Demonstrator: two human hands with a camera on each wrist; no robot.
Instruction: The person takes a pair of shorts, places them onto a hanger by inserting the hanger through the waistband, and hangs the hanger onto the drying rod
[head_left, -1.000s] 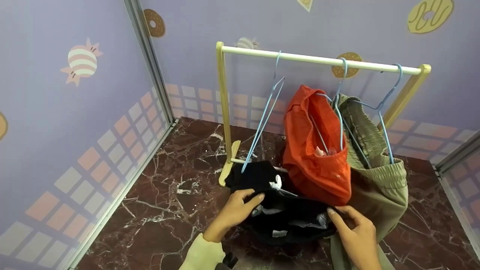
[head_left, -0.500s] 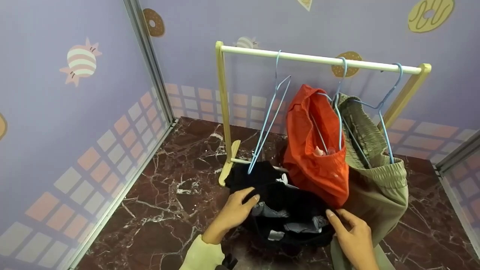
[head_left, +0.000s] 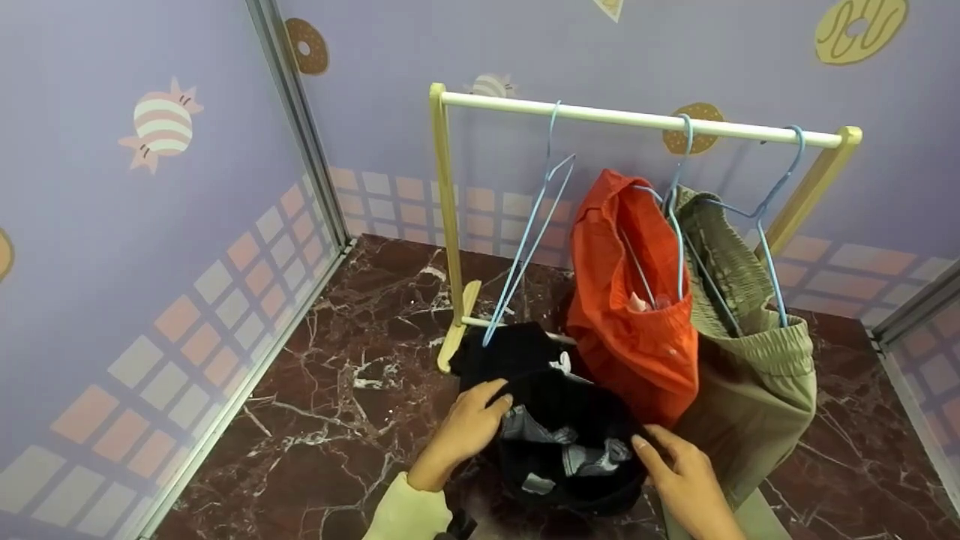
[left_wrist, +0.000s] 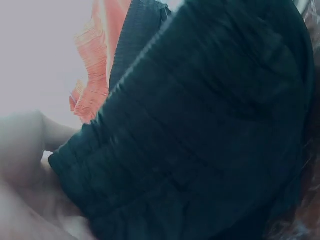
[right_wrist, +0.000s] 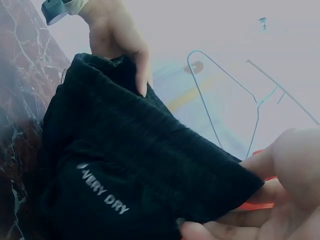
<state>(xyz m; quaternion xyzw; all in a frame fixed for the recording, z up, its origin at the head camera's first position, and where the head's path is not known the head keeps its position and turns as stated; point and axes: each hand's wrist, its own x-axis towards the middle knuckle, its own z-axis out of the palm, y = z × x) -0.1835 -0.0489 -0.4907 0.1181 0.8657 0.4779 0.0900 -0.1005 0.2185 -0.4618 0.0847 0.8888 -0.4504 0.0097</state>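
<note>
Black pants [head_left: 577,405] with an elastic waistband are held up off the floor in the head view, waist opening upward. Grey lining and a pale label show inside. My left hand [head_left: 466,424] pinches the waistband at its left side, thumb on top. On the opposite side my right hand [head_left: 684,469] grips the band between thumb and fingers. White lettering shows on the cloth of the pants [right_wrist: 115,170] in the right wrist view. A white drawstring [head_left: 562,364] lies at the far rim. In the left wrist view, the cloth hides most of the scene.
Behind the pants stands a small clothes rack [head_left: 615,115]. From its rail hang a bare blue hanger [head_left: 529,240], orange pants [head_left: 630,330] on a hanger, and olive pants [head_left: 765,375] on another. Dark marbled floor [head_left: 330,420] stretches to the left, up to a purple wall [head_left: 225,187].
My right hand has moved left and slightly down, bringing the two sides of the waistband closer. The waist opening has become rounder and lower. The bare hanger has swung a little.
</note>
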